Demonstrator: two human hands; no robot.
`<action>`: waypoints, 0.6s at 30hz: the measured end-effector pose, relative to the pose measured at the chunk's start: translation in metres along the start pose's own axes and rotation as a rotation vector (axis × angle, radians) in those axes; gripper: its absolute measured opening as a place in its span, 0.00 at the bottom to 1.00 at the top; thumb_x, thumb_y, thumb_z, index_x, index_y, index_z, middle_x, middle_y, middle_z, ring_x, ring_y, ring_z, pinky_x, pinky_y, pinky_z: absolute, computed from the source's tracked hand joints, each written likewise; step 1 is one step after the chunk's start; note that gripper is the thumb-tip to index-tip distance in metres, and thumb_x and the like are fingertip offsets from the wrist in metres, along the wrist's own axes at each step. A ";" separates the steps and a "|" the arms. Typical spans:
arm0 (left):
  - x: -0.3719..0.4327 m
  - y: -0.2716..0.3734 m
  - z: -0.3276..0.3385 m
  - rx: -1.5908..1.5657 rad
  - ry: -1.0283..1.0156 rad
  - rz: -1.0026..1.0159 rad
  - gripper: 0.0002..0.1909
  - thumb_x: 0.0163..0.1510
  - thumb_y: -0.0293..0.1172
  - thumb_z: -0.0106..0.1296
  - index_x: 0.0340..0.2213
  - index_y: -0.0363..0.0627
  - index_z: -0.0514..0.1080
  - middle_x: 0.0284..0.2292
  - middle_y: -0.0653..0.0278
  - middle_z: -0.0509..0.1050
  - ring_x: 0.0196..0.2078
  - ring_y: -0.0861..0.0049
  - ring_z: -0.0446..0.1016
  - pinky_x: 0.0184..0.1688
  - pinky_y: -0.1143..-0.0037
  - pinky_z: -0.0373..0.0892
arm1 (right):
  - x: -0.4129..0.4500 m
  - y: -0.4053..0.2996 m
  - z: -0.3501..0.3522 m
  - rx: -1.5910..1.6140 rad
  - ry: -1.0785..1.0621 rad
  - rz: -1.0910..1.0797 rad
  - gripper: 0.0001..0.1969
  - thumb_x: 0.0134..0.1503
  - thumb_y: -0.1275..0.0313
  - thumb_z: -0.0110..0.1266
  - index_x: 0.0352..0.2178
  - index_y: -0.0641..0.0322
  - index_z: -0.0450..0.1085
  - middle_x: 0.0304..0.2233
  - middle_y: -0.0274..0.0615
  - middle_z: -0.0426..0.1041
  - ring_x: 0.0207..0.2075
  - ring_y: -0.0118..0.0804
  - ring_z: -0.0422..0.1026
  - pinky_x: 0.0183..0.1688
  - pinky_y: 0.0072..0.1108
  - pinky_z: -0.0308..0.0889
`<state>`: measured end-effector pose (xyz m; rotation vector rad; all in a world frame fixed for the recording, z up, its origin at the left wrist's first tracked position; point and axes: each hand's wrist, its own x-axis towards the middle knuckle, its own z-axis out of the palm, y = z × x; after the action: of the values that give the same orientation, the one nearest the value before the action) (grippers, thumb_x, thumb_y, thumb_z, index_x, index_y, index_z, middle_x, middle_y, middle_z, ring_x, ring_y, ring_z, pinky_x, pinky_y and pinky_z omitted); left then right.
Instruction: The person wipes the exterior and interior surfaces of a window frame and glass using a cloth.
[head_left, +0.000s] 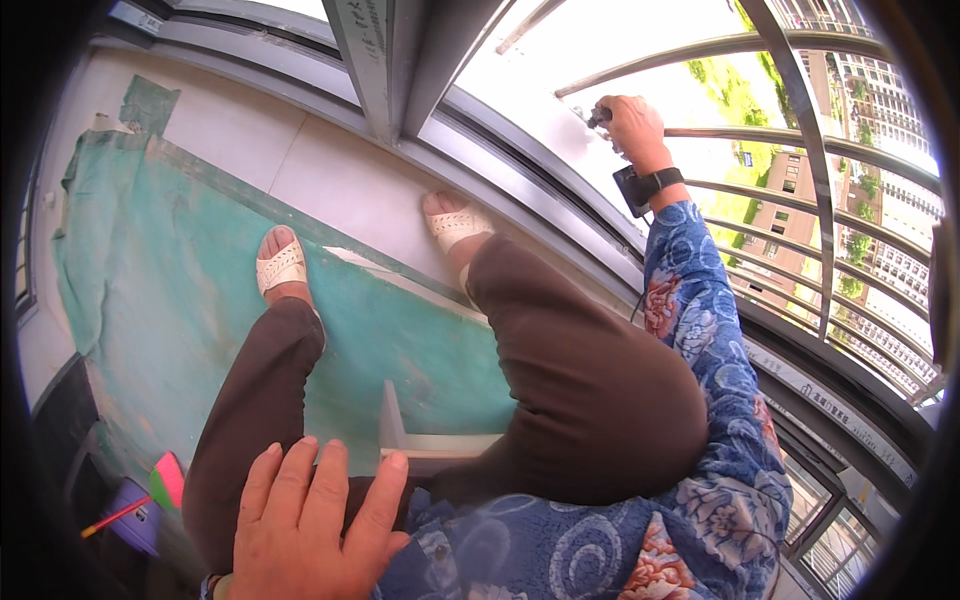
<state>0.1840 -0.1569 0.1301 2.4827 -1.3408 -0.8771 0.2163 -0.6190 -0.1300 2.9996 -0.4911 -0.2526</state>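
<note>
My right hand (636, 129) reaches out through the window opening. Its fingers are closed on a small dark wad (600, 116), perhaps a scouring pad or rag, pressed near the bright white outer sill (551, 139). Just beside that hand runs a stainless steel guard bar (720, 133). Around the right wrist is a black strap with a dark device (634, 191). My left hand (315, 517) lies over my lap, palm down, fingers spread and holding nothing. Between the hands, the grey metal window track (525, 176) runs past my right knee.
A grey window post (390, 67) stands left of the opening. Green sheeting (187, 262) covers much of the tiled floor (345, 165). Beneath me is a pale seat or step edge (442, 452). A purple dustpan-like object (139, 517) and a pink-and-green brush (166, 480) lie lower left.
</note>
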 end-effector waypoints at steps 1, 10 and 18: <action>-0.001 0.000 0.000 -0.005 0.001 -0.006 0.25 0.43 0.40 0.51 0.45 0.49 0.67 0.36 0.53 0.68 0.41 0.61 0.66 0.46 0.62 0.62 | 0.007 -0.002 0.000 -0.067 -0.238 0.005 0.11 0.40 0.72 0.57 0.29 0.50 0.74 0.26 0.40 0.74 0.30 0.40 0.72 0.33 0.25 0.67; -0.006 -0.001 0.004 -0.046 0.019 -0.016 0.25 0.43 0.40 0.51 0.45 0.49 0.66 0.37 0.53 0.67 0.41 0.61 0.66 0.46 0.62 0.61 | 0.034 -0.005 0.058 -0.266 -0.192 -0.172 0.10 0.51 0.71 0.46 0.24 0.64 0.73 0.25 0.52 0.73 0.30 0.46 0.73 0.32 0.29 0.68; -0.014 -0.006 0.008 -0.076 0.039 -0.028 0.25 0.43 0.40 0.51 0.46 0.49 0.66 0.37 0.53 0.67 0.41 0.61 0.66 0.47 0.62 0.61 | 0.058 0.043 0.052 0.092 -0.235 -0.023 0.04 0.42 0.76 0.52 0.21 0.68 0.70 0.17 0.47 0.70 0.17 0.38 0.71 0.21 0.25 0.67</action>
<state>0.1776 -0.1409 0.1271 2.4535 -1.2394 -0.8644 0.2477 -0.6816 -0.1850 3.0822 -0.5015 -0.6048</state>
